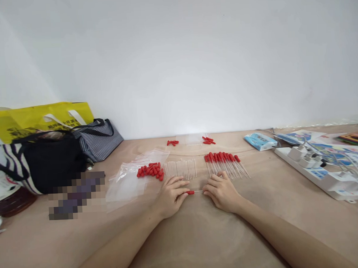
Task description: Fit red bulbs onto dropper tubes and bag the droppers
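The desk point(184, 244) adjoins a plain wall point(176, 63); red-capped tubes point(225, 156) appear finished at right, while loose bulbs point(152, 170) and bare tubes point(180, 169) remain unjoined to their left. At centre, closed fingers of the left hand point(171, 195) grip one red bulb point(191, 192) and those of the right hand point(223, 192) the thin tube point(198, 191) meeting it; seating depth is not discernible.
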### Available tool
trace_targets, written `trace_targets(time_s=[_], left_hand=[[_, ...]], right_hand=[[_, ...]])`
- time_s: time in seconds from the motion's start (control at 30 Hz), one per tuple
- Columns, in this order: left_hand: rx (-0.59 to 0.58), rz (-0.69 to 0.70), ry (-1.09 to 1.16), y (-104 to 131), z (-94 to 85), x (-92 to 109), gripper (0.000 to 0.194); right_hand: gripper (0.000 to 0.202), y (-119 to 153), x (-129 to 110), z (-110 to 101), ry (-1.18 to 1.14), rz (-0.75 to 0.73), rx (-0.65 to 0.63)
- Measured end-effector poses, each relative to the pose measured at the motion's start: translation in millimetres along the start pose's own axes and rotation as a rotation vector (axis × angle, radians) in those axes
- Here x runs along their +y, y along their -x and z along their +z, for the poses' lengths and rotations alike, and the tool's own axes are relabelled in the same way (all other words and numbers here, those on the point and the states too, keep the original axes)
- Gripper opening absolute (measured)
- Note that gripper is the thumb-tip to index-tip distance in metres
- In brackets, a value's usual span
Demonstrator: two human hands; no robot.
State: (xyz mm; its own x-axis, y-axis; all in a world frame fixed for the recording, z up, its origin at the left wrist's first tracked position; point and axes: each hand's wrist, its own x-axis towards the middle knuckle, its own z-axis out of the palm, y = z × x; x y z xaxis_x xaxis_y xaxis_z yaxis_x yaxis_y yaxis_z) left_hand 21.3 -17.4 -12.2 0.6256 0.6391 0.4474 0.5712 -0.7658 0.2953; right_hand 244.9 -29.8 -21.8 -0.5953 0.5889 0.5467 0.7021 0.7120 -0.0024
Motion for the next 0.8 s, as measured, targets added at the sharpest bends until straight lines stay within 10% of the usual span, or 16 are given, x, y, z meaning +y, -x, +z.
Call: trace_targets(time_s=[0.8], left_hand=[[0.117,0.083,0.008,-0.7,-0.5,5.1,0.015]], right_hand=[[0.017,-0.3,-2.8,3.2,0.028,-0.082,0.108]])
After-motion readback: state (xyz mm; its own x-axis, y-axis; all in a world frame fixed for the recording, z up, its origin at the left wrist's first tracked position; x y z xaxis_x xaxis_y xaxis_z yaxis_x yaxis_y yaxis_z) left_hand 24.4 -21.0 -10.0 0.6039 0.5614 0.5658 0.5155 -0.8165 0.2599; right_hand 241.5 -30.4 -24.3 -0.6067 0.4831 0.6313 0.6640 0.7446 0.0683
